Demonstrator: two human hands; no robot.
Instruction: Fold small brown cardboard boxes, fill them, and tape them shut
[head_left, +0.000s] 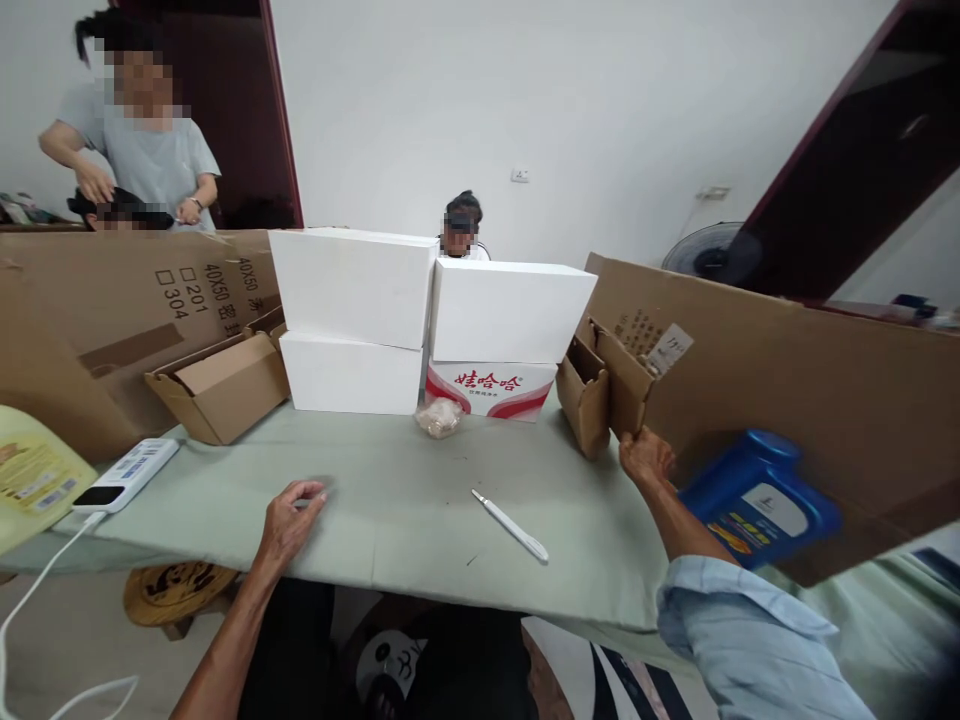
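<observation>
My left hand [291, 522] hovers at or just above the green tablecloth [375, 500], holding nothing, its fingers loosely bent and slightly blurred. On the right, my right hand [646, 456] has its fingers curled at the lower corner of a small brown cardboard box [626, 385]. Its fingertips are partly hidden. Another narrow cardboard box [585, 405] stands against that one. Between my hands lies a white, slim-handled knife [511, 527], set diagonally. Farther back, a small clear plastic-wrapped lump [440, 417] sits before the stacked boxes.
White boxes [352, 290] form a wall at the back, beside a red-printed carton [491, 388]. Large cardboard panels [750, 370] flank the table. A blue jug [765, 500] stands right; a power strip [127, 475] and yellow jug [37, 480] lie left. Two people [150, 150] are behind.
</observation>
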